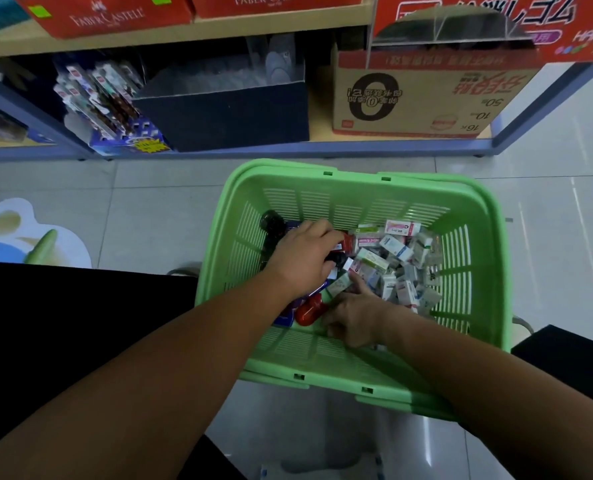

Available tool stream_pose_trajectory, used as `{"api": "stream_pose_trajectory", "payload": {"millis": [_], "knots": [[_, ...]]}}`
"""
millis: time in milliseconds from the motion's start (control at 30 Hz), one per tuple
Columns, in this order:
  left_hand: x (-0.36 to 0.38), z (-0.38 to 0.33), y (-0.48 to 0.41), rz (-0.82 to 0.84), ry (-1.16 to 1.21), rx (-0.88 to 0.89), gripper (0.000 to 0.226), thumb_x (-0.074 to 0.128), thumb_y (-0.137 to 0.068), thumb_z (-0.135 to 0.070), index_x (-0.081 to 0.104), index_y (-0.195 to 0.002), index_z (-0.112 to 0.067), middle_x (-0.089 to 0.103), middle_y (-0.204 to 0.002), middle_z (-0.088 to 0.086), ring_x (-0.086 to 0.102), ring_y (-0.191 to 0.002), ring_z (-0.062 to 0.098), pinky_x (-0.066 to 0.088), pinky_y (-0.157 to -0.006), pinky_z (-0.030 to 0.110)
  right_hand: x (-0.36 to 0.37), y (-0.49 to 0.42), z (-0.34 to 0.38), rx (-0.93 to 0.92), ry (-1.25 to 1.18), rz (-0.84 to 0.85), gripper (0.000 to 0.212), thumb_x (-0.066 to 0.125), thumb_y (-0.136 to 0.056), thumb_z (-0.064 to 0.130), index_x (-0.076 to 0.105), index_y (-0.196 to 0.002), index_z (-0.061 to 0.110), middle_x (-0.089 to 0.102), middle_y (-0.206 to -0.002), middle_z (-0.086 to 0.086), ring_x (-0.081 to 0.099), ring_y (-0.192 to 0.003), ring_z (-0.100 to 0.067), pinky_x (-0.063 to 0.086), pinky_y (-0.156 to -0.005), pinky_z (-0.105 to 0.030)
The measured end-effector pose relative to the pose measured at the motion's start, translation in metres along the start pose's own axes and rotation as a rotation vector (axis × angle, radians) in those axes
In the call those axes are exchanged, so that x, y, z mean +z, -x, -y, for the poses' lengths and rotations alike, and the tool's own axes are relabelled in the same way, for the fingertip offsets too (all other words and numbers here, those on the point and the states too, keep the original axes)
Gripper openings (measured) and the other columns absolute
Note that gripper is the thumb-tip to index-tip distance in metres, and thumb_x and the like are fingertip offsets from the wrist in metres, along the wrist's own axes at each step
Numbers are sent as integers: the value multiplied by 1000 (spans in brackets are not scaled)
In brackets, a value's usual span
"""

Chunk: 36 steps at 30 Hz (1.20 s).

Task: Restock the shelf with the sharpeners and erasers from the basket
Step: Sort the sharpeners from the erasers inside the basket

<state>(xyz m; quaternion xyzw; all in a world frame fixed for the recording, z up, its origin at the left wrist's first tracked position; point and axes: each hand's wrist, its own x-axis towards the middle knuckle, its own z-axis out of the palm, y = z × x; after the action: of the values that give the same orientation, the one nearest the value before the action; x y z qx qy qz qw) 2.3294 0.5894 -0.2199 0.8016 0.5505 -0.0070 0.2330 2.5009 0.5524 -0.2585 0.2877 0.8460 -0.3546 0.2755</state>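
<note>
A green plastic basket (pixel 471 237) stands on the tiled floor in front of the shelf. Inside lie several small boxed erasers (pixel 397 249) on the right and red and black sharpeners (pixel 309 311) on the left. Both my hands reach into it. My left hand (pixel 303 256) is curled over red and black sharpeners near the basket's middle and grips them. My right hand (pixel 354 317) lies low among the erasers, its fingers curled around small eraser boxes. What sits under either palm is hidden.
The low shelf (pixel 288 147) holds a dark open box (pixel 226 116), a cardboard carton (pixel 412 98) and a blue display of carded pens (pixel 108 102). Red Faber-Castell boxes (pixel 108 15) sit on the shelf above. Black trouser legs flank the basket.
</note>
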Motion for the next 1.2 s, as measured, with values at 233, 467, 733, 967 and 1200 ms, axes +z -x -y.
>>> {"api": "stream_pose_trajectory", "payload": {"millis": [233, 467, 733, 967, 1200], "knots": [[10, 2, -24, 199, -64, -59, 69, 76, -90, -36, 42, -150, -30, 43, -143, 3, 41, -131, 26, 45, -107, 46, 1, 12, -7, -13, -131, -204, 30, 56, -103, 34, 66, -131, 36, 65, -138, 12, 44, -143, -12, -8, -127, -51], [-16, 10, -11, 125, -142, -127, 36, 64, -97, -21, 49, -130, -19, 67, -114, 6, 59, -98, 25, 50, -74, 37, 1, 2, 3, 95, -114, -267, 38, 60, -99, 36, 58, -136, 33, 72, -119, 10, 60, -121, -15, 16, -120, -42], [-32, 11, 21, 205, -467, -81, 39, 70, -89, -21, 63, -127, -16, 53, -130, 8, 48, -119, 27, 46, -95, 41, -11, -9, 16, 102, -367, -70, 58, 60, -96, 19, 50, -149, 41, 64, -139, 4, 56, -131, -21, 35, -117, -43], [12, -3, -2, 272, -192, 128, 69, 70, -90, -32, 44, -153, -24, 44, -157, 0, 32, -147, 25, 23, -124, 46, -23, 20, -10, 256, -210, -505, 20, 73, -92, 43, 75, -102, 27, 74, -93, 4, 69, -86, -20, 60, -78, -36], [21, -6, -11, 318, -253, 41, 73, 77, -83, -44, 42, -145, -26, 45, -136, 4, 39, -129, 27, 40, -105, 44, -13, 25, -35, 243, 63, -794, 40, 81, -80, 46, 77, -107, 16, 71, -104, -3, 59, -107, -31, 47, -100, -50]]}}
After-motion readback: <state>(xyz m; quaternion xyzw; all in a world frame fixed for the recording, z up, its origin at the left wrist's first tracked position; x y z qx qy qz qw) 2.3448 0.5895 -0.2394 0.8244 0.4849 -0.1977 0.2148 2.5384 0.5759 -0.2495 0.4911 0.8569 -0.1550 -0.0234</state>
